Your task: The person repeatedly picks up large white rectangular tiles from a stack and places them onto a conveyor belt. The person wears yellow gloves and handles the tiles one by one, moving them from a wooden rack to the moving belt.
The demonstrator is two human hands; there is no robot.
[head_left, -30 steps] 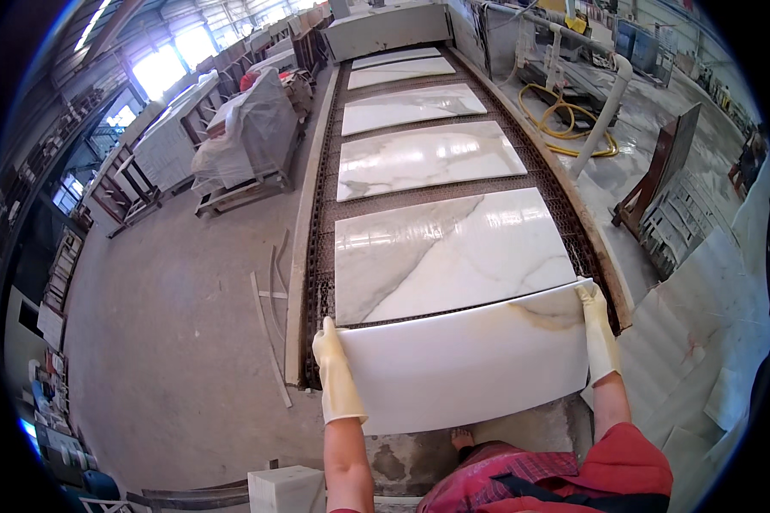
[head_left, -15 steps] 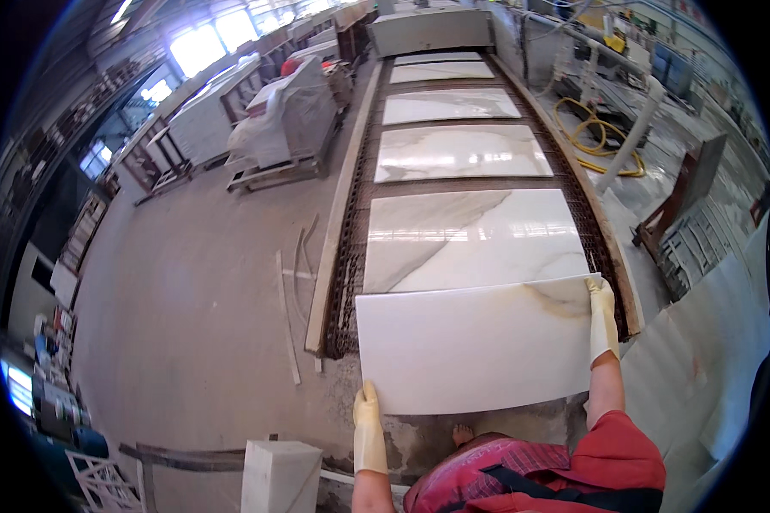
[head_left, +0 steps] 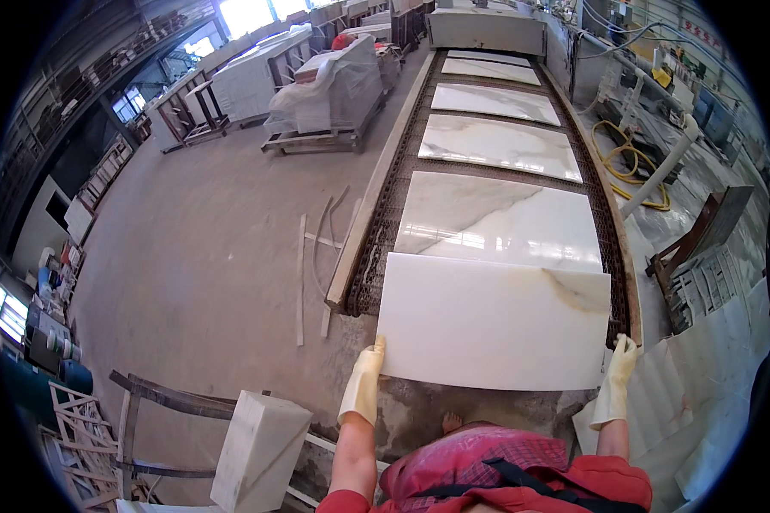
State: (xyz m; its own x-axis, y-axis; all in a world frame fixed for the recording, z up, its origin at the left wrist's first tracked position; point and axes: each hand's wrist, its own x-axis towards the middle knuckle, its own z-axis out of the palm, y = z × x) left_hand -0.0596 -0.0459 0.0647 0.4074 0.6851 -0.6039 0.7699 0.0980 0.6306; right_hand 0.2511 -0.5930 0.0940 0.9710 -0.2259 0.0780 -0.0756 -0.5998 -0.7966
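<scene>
A white marble slab (head_left: 488,329) with a grey-brown vein at its upper right lies tilted, its far part over the mesh conveyor (head_left: 370,272) and its near edge jutting toward me. My left hand (head_left: 364,380), in a cream rubber glove, is closed on the slab's near left corner. Beside the near right edge is my right hand (head_left: 618,380), gloved alike. Its fingers are curled, and a narrow gap seems to part it from the slab. Just beyond, a polished slab (head_left: 496,218) lies flat on the conveyor, partly covered by the nearer one.
Several more slabs (head_left: 500,145) lie farther along the conveyor, toward a grey machine housing (head_left: 486,30). A white stone block (head_left: 261,449) stands at lower left. Thin strips (head_left: 300,282) lie on the floor. At right are a yellow hose (head_left: 612,158) and a metal stand (head_left: 701,248).
My right hand has slid from the slab's far right corner down toward its near right corner. The slab's far edge has lowered over the conveyor. The view has shifted too.
</scene>
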